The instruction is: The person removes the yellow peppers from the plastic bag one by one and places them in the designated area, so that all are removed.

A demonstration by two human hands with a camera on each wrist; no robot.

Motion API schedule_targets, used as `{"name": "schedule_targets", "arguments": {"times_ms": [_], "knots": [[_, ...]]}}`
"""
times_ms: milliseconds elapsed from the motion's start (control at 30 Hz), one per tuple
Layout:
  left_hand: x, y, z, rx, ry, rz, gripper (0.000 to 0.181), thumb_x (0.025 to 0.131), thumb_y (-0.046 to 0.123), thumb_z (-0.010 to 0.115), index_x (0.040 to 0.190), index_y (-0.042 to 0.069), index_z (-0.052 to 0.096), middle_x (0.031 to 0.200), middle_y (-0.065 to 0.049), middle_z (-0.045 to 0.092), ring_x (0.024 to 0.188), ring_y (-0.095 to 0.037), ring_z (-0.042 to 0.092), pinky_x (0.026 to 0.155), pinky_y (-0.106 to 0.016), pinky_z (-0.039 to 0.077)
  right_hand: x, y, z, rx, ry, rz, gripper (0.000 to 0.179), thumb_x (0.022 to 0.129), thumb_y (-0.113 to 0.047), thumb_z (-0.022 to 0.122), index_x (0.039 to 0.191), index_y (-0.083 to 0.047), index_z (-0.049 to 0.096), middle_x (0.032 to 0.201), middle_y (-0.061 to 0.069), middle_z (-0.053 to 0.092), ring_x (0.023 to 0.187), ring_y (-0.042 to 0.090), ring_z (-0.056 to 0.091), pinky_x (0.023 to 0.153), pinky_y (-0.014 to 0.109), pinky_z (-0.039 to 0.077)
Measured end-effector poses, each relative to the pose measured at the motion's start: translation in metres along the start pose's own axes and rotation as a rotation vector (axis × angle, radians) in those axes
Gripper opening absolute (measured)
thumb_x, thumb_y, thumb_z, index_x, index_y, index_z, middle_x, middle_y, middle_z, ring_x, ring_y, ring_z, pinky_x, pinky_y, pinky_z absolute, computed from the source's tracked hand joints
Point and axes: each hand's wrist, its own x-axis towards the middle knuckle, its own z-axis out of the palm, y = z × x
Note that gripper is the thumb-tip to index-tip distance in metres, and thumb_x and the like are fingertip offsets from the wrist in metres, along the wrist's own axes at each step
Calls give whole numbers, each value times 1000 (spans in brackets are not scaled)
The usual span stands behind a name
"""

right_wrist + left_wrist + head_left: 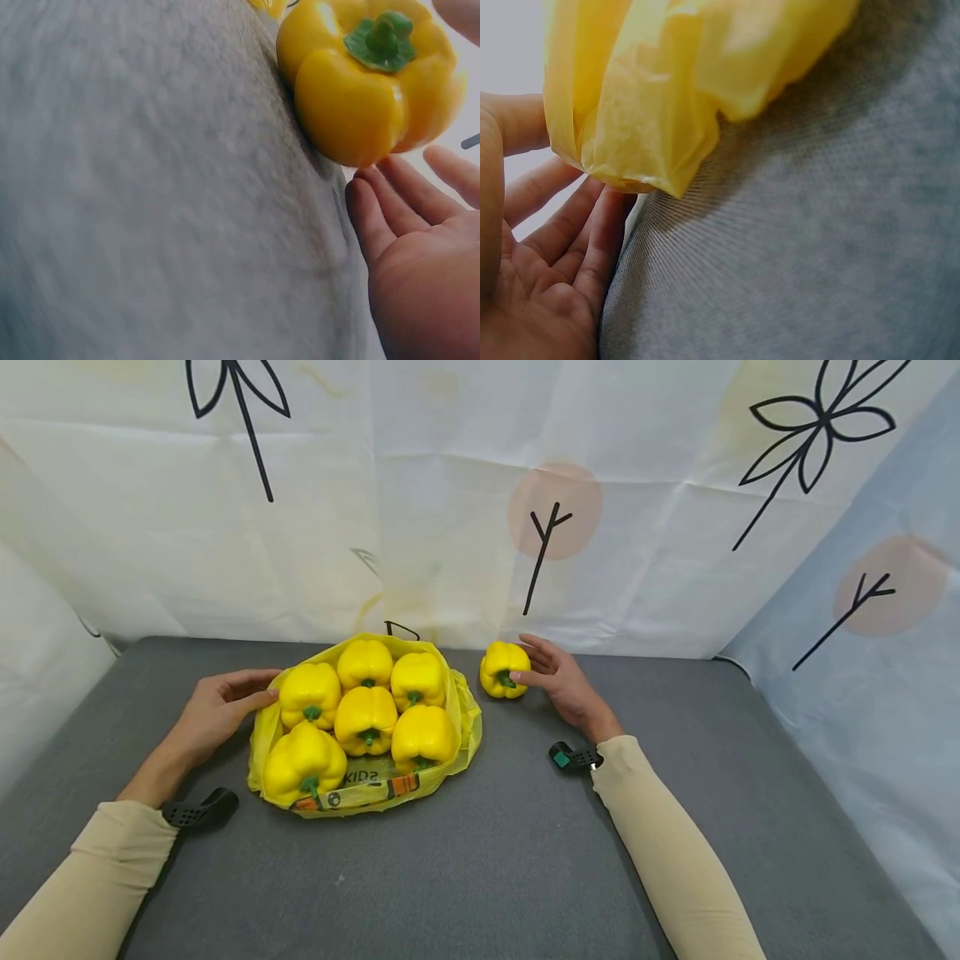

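Note:
Several yellow bell peppers [365,718] with green stems sit in a yellow plastic bag [467,727], its rim spread wide on the table. My left hand [225,706] holds the bag's left edge between thumb and fingers; in the left wrist view, folds of the bag hide the fingertips. A single bell pepper [501,668] stands on the table to the right of the bag. Around its right side is my right hand [558,685], thumb in front and fingers behind. Seen from the right wrist, these fingers [412,199] are nearly straight beside the pepper, and a gap separates the thumb from it.
The grey table [480,860] extends before both arms. Behind it hangs a white cloth [450,527] printed with leaves and circles, and another cloth [862,693] hangs at the right. Black bands [201,810] are on both wrists.

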Motion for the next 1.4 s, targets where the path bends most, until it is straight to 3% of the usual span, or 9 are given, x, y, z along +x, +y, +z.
{"name": "schedule_targets", "arguments": {"times_ms": [500,733,1100,1400], "knots": [[1,-1,-1,10,7,3,49,105,23,59,142,-9,52,110,31,56,100,11,55,80,-7,46,-11,-20,-14,32,72,-100,72,97,0,62,160,-3,27,159,17,37,146,30,35,119,46,30],[0,-1,-1,15,6,1,50,105,24,60,142,-9,52,110,31,56,99,11,55,80,-6,46,-14,-36,-13,-15,119,-116,70,97,-2,65,158,-3,31,154,17,42,141,33,41,116,47,34],[0,-2,1,6,7,3,49,105,23,60,142,-8,52,110,31,57,100,11,55,81,-7,46,-24,-66,20,-189,32,-193,72,93,-6,74,155,-3,38,151,19,44,139,34,43,117,42,34],[1,0,1,6,16,7,50,105,24,60,141,-9,52,109,31,57,99,11,55,80,-7,46,-34,-68,49,-183,-98,-252,69,91,-5,76,152,-9,45,145,16,50,135,39,45,113,51,37]]}}
